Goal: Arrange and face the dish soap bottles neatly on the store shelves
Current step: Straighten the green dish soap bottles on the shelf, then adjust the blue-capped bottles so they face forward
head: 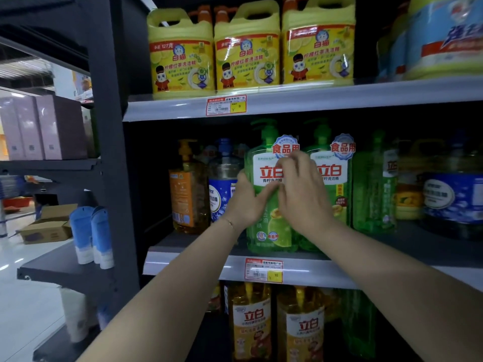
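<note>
Green bottle (271, 231) clasped by left hand (244, 205) and right hand (300, 194); blue bottle (223, 184) just beside.

On the middle shelf (183, 262) the widest free gap lies at the far left, between the dark upright post (112, 152) and the orange bottle (187, 186). Rightwards, the orange bottle, blue bottle (222, 184), front green bottle (269, 231) and second green bottle (339, 189) stand packed, with no passage between them. A bare strip runs before the side-turned green bottle (373, 186) and blue jug (454, 197). The upper shelf (313, 100) sits close over the green pump tops.
</note>
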Demonstrator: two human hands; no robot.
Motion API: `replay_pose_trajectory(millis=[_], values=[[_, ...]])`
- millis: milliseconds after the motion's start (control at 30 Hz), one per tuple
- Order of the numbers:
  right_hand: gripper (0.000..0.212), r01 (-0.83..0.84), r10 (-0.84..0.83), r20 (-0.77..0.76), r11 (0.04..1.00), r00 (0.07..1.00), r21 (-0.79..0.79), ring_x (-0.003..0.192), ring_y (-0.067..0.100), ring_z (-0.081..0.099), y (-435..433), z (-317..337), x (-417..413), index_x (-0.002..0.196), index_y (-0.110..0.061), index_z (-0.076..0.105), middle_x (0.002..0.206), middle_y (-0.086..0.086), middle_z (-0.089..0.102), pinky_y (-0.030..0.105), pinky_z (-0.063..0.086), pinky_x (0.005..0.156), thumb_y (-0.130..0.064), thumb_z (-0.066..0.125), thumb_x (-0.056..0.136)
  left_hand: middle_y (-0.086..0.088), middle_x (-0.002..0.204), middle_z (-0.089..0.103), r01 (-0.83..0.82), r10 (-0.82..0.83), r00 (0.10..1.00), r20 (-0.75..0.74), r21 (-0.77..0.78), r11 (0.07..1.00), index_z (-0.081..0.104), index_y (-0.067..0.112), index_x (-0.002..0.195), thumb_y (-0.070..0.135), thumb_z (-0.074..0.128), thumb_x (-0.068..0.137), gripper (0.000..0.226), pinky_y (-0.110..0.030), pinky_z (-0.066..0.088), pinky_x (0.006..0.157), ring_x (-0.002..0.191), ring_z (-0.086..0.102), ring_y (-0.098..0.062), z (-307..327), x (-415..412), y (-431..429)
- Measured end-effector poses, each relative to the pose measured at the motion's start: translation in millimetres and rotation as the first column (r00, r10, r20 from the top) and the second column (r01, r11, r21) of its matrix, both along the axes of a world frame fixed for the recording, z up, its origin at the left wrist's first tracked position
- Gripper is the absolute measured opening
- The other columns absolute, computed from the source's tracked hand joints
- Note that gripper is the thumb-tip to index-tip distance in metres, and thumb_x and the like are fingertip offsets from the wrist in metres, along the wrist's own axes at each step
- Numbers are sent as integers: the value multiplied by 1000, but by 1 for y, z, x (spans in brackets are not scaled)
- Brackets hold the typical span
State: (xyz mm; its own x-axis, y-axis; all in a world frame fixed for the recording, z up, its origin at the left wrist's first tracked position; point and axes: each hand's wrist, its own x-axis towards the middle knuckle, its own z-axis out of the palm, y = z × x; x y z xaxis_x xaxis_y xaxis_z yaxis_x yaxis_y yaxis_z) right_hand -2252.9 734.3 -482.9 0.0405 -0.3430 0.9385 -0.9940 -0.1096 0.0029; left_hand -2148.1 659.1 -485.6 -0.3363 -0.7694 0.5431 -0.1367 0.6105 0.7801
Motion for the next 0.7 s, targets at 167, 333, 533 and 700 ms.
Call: replay_pose_trajectory(millis=[167, 333, 533, 700], values=[[54, 5, 15, -246, 997, 969, 81, 110, 38, 49, -13, -17, 17, 106, -4, 57, 120, 19, 55, 46, 48, 84, 2, 72, 54, 7, 119, 61, 122, -122, 992, 17, 33, 992, 43, 22, 133, 20, 53, 93, 41, -26, 46, 97, 115, 56, -12, -3, 15, -9], [63, -47, 93, -318, 988, 943, 149, 113, 33, 50, -22, -30, 36, 117, -6, 56, 120, 15, 57, 42, 46, 91, -8, 75, 57, -4, 103, 65, -190, 175, 967, -183, -70, 979, 60, 9, 108, 5, 58, 87, 21, -29, 50, 86, 96, 61, -15, -21, 49, -17], [68, -38, 116, -367, 976, 923, 214, 111, 32, 52, -27, -36, 37, 119, -8, 52, 118, 13, 58, 41, 46, 93, -8, 77, 56, -14, 110, 62, -441, 459, 883, -98, 165, 882, 55, 6, 111, 54, 69, 50, 78, -46, 54, 87, 101, 62, -31, -42, 39, -64], [58, -24, 133, -432, 968, 892, 248, 115, 30, 56, -22, -33, 24, 113, -9, 61, 120, 11, 61, 38, 45, 96, -6, 76, 56, -22, 137, 41, -485, 476, 874, 96, 232, 843, 34, -2, 131, 24, 72, 81, 68, -39, 39, 99, 124, 44, -38, -31, 21, -55]])
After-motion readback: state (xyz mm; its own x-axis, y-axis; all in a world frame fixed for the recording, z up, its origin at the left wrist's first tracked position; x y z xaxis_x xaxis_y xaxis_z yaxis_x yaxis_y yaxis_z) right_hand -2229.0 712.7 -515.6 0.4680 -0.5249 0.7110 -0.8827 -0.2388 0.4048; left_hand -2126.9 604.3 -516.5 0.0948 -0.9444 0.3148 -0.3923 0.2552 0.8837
